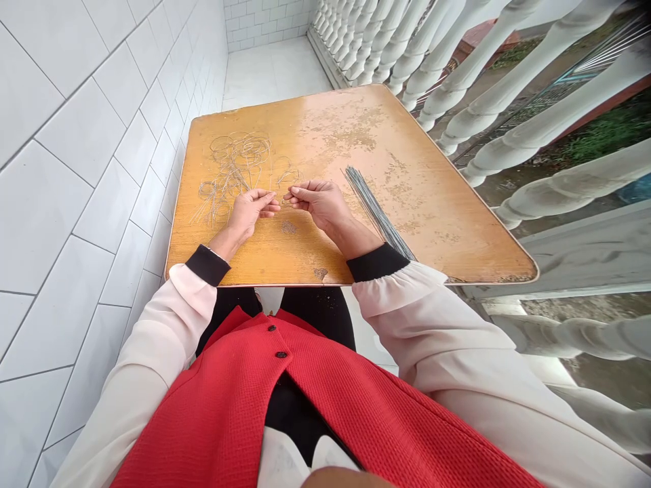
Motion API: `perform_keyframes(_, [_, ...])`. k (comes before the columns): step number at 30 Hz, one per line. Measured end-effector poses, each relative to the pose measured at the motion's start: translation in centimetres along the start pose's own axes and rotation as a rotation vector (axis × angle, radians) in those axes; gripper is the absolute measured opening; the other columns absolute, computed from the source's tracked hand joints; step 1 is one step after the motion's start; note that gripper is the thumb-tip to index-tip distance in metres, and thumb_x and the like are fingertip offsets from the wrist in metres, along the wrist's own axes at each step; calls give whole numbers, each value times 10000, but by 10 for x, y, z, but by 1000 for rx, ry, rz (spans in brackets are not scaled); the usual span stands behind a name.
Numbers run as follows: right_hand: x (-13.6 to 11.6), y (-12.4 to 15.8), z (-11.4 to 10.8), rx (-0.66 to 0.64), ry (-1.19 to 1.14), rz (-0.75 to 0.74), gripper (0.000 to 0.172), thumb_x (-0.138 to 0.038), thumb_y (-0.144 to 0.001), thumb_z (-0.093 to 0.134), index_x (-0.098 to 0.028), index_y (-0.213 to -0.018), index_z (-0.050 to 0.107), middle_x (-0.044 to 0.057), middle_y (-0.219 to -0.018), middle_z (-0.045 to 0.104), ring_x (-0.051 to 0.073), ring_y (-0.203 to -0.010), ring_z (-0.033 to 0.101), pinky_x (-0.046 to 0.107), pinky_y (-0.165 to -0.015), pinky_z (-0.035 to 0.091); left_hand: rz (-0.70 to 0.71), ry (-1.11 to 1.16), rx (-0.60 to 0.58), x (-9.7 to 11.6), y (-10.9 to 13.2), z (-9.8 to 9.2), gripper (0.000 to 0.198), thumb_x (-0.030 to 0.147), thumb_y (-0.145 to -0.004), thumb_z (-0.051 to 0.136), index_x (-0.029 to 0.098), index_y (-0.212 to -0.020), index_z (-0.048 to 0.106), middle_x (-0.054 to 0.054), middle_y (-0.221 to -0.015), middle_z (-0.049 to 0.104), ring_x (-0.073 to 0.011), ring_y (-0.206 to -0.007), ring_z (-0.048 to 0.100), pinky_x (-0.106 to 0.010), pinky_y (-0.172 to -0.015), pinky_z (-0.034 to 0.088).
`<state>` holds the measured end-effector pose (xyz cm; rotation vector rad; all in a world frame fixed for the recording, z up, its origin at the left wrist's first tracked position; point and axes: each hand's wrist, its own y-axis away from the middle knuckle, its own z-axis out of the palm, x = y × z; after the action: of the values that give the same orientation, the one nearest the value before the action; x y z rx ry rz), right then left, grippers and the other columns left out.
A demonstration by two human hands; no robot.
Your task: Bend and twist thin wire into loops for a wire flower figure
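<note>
My left hand [250, 211] and my right hand [324, 203] are close together over the near part of the table, fingertips a small gap apart. Both pinch a thin metal wire [289, 175], which curves up in a loose bend beyond the fingers; its ends are hidden by the fingertips. Beyond my left hand lies a tangled pile of bent, looped wires [244, 150]. To the right of my right hand, a bundle of straight grey wires [373, 209] lies slanted, its near end partly behind my sleeve.
The worn wooden table [427, 183] has peeling patches and rounded corners. A white tiled wall [102, 135] runs along the left. White balusters [488, 108] line the right side, and a pale tiled floor [274, 71] stretches beyond the table.
</note>
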<state>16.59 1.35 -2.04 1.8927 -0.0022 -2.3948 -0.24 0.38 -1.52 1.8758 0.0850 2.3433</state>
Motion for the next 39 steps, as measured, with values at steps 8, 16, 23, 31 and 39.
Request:
perform_keyframes(8, [4, 1, 2, 11, -55, -14, 186, -101, -827, 772, -160, -665, 702, 12, -668, 687, 66, -572, 586, 177, -628, 521, 15, -71, -14, -5, -2, 0, 194, 95, -931, 638, 128, -743, 607, 41, -604, 657, -44, -510, 635, -161, -554, 488])
perform_keyframes(16, [-5, 2, -1, 43, 168, 23, 179, -123, -825, 771, -165, -671, 688, 36, -712, 715, 88, -601, 599, 216, -627, 510, 32, -133, 4, -7, -3, 1, 202, 95, -934, 639, 132, -739, 602, 46, -599, 641, -41, -506, 620, -164, -556, 485])
perform_keyframes(23, [-19, -6, -32, 35, 770, -43, 82, -177, -739, 800, -168, -685, 738, 4, -577, 616, 125, -563, 531, 283, -604, 464, -167, -263, -59, 9, -11, 11, 280, 83, -951, 623, 120, -676, 581, 29, -553, 622, -37, -477, 587, -171, -542, 458])
perform_keyframes(31, [-21, -20, -58, 99, 1080, -37, 96, -229, -760, 768, -175, -831, 805, 54, -692, 696, 218, -741, 650, 351, -734, 516, -321, -516, -90, 25, -33, 42, 339, 89, -951, 623, 116, -616, 571, 17, -505, 575, -28, -461, 510, -169, -532, 371])
perform_keyframes(39, [-17, -19, -51, 30, 1204, -54, 151, -244, -792, 712, -199, -888, 819, 86, -859, 786, 261, -866, 700, 377, -813, 532, -288, -689, -43, 25, -33, 40, 368, 196, -959, 646, 145, -617, 522, 20, -516, 556, -51, -499, 538, -195, -511, 302])
